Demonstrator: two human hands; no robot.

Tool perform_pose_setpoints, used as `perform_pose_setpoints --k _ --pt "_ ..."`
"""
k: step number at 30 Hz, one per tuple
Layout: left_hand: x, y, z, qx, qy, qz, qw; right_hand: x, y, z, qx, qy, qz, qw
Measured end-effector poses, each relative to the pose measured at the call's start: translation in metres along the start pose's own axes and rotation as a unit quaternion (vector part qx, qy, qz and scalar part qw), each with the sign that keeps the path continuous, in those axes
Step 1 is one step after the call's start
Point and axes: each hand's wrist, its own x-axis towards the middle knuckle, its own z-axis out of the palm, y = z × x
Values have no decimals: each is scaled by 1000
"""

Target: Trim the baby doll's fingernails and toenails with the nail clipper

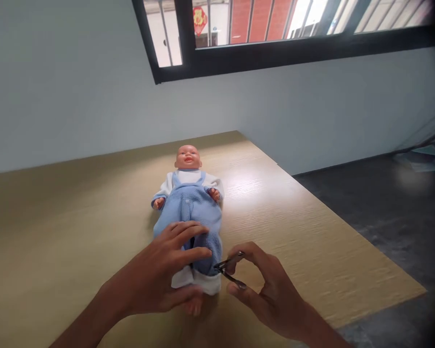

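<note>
"What's nearest?"

"Two bare hands. The left hand (159, 270) is over the doll's lower legs, its fingers spread apart; I can't tell whether it presses on them. The right hand (275, 290) has thumb and forefinger clamped on the two arms of one small, dark, V-shaped metal clipper (223, 264)."

"Which way does that point?"

"Left, its joined end at a white trouser cuff. Whether it touches the cloth, I can't tell."

"And the doll?"

"One plastic baby doll (203, 208) in blue overalls and a white top, lying face up, head away from the person. Two doll hands show, and one bare foot, just beside the left thumb."

"How much room around it?"

"The pale wood-grain tabletop (311, 241) stretches broadly to the left. On the right a narrower strip runs to a slanting edge, with one corner near and one far, by the wall. The right hand is well inside that edge."

"Past it?"

"A dark grey floor (348, 208), with flat sheets (420, 159) too blurred to count. Behind, a pale grey wall (311, 106) and one black-framed, barred window (275, 58); through it, one red-and-gold ornament (199, 20)."
</note>
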Motion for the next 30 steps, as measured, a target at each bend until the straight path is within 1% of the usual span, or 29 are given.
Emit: perform_pose_setpoints --k 2,3,4,6,7,9,12,14,15,17,19,21,26,30 --pt "-20 3 11 27 10 -4 1000 -24 6 7 -49 18 -8 999" --pt "-28 3 16 34 16 -1 999 -33 9 12 -58 30 -30 997" --pt "-35 3 22 38 23 2 999 -41 10 16 -65 26 -54 996" --pt "-43 0 34 37 40 23 998 -51 10 26 -121 2 -122 985" --pt "-44 -1 40 31 53 39 997 -54 9 31 -153 -14 -150 977" --pt "-44 -5 53 18 97 73 992 -55 5 39 -201 -37 -190 960" --pt "-41 -7 67 10 151 118 981 -52 0 48 -221 -70 -194 953" --pt "-41 -7 73 8 172 128 977 -51 -1 52 -233 -80 -183 952" --pt "-41 -7 74 8 181 125 976 -51 -1 54 -237 -77 -185 950" --pt "-43 -8 76 8 190 114 975 -52 0 56 -237 -50 -218 945" --pt "-45 -9 77 11 184 109 977 -53 1 59 -234 -21 -259 937" --pt "-45 -9 77 23 179 116 977 -54 1 62 -233 0 -285 930" --pt "-43 -9 74 102 198 164 961 -53 1 66 -240 7 -278 930" --pt "-42 -7 70 125 204 172 956 -52 -1 65 -244 2 -290 925"
